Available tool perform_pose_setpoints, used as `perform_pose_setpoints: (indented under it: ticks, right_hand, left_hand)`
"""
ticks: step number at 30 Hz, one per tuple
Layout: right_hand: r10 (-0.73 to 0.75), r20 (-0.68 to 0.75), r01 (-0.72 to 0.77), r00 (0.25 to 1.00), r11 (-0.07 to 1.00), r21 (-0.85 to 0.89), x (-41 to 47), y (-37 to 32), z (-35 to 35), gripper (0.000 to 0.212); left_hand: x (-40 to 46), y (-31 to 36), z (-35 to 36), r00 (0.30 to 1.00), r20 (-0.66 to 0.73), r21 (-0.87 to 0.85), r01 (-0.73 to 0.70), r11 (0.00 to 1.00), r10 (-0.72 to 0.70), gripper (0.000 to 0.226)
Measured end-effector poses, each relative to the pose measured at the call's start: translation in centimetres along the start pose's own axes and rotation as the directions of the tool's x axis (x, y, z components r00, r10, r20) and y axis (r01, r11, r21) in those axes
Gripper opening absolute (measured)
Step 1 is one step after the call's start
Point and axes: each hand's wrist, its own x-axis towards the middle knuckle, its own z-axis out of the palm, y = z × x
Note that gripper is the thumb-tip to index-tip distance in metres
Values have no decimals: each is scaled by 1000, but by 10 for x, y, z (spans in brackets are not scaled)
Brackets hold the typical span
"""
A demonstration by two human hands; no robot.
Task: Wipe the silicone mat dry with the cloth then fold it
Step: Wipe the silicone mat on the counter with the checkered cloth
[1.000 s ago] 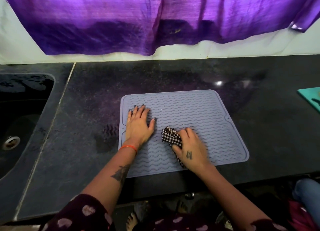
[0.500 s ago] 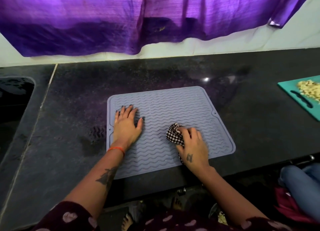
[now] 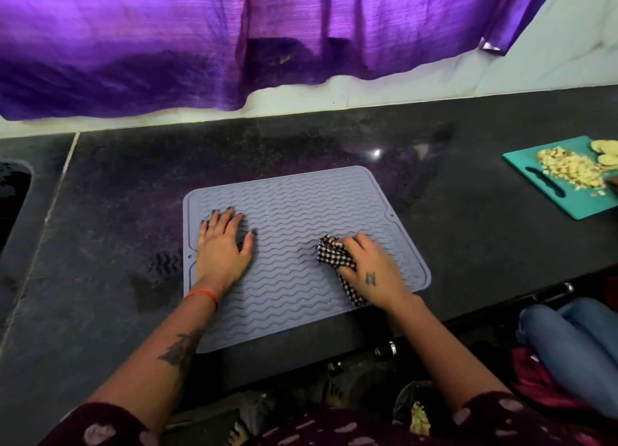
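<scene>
Mat (image 3: 294,208) pinned flat at frame centre for wiping.
Left hand (image 3: 222,248) presses it with straight fingers; right hand (image 3: 368,265) clutches the bunched cloth (image 3: 331,255).

one mat (image 3: 301,218), one cloth (image 3: 331,255), two hands, one cutting board (image 3: 531,178)

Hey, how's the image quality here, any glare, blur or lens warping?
Head view: sharp on the mat and both hands; a small glare spot on the counter; wide-angle bending curves the counter edge; purple light from the curtain tints the scene.
</scene>
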Motion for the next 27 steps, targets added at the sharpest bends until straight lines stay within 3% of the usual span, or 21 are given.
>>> perform_pose_setpoints:
  ticks: [7,13,17,23,27]
  right_hand:
    - [105,-110,-109,988,993,-33,-13,18,7,42]
    - [86,-57,-87,995,996,-18,-1,25,-3,38]
    - [130,-180,-152,975,982,-115,-12,22,3,32]
    - [77,-58,-79,995,997,-23,-3,42,-9,49]
    - [136,-194,-165,971,976,-144,-6,51,-11,46]
  left_hand:
    - [0,1,0,1000,-11,3,8,1000,-8,64]
    - [-1,2,-1,1000,-5,1,9,1000,-9,66]
    - [-1,2,-1,1000,-5,11,10,1000,-10,66]
    - [-1,2,-1,1000,0,18,9,1000,-9,67]
    - [-1,3,-2,1000,4,21,14,1000,-14,67]
